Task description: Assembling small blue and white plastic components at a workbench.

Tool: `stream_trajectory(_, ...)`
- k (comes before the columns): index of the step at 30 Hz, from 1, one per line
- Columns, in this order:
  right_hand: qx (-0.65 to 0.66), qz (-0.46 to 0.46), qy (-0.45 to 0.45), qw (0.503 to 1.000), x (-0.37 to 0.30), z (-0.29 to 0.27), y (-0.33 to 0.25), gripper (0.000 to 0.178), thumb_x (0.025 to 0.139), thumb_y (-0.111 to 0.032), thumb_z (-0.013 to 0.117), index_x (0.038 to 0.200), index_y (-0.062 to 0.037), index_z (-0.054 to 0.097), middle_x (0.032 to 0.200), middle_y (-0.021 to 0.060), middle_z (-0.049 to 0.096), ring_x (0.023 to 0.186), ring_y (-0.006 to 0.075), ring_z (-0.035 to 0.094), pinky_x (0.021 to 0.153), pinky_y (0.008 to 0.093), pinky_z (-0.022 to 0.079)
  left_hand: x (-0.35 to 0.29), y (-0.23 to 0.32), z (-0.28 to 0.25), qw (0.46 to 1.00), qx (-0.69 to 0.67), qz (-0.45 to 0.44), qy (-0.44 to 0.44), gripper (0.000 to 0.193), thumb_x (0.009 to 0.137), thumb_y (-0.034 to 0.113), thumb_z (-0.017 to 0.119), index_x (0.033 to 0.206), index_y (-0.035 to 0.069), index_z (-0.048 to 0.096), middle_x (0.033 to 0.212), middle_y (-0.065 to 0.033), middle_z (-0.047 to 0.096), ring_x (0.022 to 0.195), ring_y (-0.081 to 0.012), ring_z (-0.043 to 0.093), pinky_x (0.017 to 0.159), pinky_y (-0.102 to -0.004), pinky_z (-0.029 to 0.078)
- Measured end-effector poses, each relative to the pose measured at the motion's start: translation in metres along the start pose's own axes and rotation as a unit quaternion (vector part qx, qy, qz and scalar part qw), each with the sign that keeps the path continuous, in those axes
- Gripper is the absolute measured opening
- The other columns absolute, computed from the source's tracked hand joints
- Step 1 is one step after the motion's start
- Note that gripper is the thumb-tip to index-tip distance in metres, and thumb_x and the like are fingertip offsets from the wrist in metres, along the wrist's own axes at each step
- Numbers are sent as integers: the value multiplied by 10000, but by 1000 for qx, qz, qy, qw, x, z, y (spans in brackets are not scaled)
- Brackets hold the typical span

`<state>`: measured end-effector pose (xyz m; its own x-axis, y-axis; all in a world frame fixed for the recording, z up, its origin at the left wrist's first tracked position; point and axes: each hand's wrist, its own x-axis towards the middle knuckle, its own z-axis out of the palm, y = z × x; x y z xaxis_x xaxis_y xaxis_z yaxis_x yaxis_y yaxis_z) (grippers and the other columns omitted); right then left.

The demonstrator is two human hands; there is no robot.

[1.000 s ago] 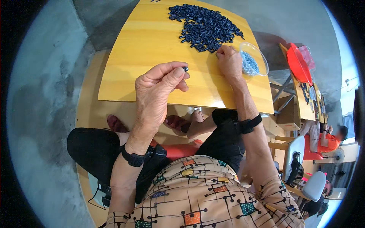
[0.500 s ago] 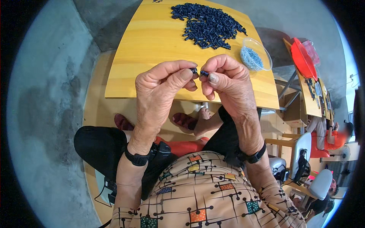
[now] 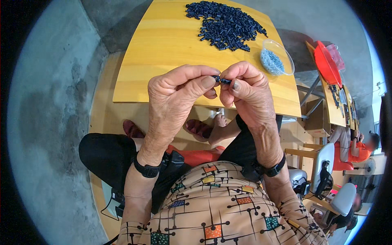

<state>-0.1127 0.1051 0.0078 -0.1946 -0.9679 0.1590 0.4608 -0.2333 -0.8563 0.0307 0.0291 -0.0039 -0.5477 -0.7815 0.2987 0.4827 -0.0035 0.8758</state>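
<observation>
head view: left hand (image 3: 173,96) pinches black piece (image 3: 216,78), right hand (image 3: 254,94) black tube (image 3: 226,81), ends touching.

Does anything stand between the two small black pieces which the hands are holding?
Nothing visible does. The left hand pinches one black piece, the right hand another black piece; their ends face each other, too close to tell whether they touch. The heap of black pieces and the clear bowl lie farther away.

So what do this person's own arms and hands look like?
The left hand and right hand are ungloved. Each wrist wears a black strap: left strap, right strap. The forearms are bare below beige sleeves patterned with black lines, dots and coloured squares.
</observation>
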Motion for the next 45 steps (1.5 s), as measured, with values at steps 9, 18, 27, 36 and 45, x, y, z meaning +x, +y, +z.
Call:
stream_trajectory(9, -26, -6, 14, 1000, -4, 1, -3, 123, 769, -43, 674, 853, 19, 608, 719, 80, 622, 572, 120, 592, 493, 224, 492, -2, 4, 0, 996, 77, 26, -24, 137, 798, 49, 648, 911, -28, 654, 810, -91, 648, 669, -156, 624, 621, -239, 522)
stream_trajectory(18, -60, -57, 34, 996, -7, -1, 0, 118, 750, -30, 688, 814, 19, 602, 725, 97, 627, 592, 130, 597, 523, 232, 494, -1, 1, 0, 995, 90, 36, -39, 117, 793, 23, 644, 896, -31, 654, 795, -78, 641, 674, -135, 618, 620, -217, 503)
stream_trajectory(27, -70, -88, 68, 991, -15, 5, 2, 103, 758, -12, 675, 815, 25, 597, 736, 107, 628, 602, 135, 600, 535, 238, 501, -5, -1, 3, 984, 154, 81, -46, 110, 789, 30, 649, 882, -26, 658, 759, -62, 635, 676, -122, 611, 624, -215, 494)
stream_trajectory(36, -100, -55, 40, 993, -10, -6, 1, 134, 729, -37, 709, 793, -3, 595, 733, 63, 613, 617, 102, 572, 555, 221, 487, -7, -2, 7, 996, 78, 8, -30, 108, 799, 42, 648, 883, -25, 658, 763, -62, 640, 653, -122, 610, 610, -215, 498)
stream_trajectory(45, -81, 5, -42, 996, -6, -15, -5, 187, 701, -72, 744, 780, -22, 582, 728, 37, 595, 615, 99, 569, 564, 222, 491, -12, 0, 10, 997, 57, -41, -26, 102, 785, 28, 662, 876, -16, 674, 747, -61, 665, 654, -87, 625, 592, -188, 520)
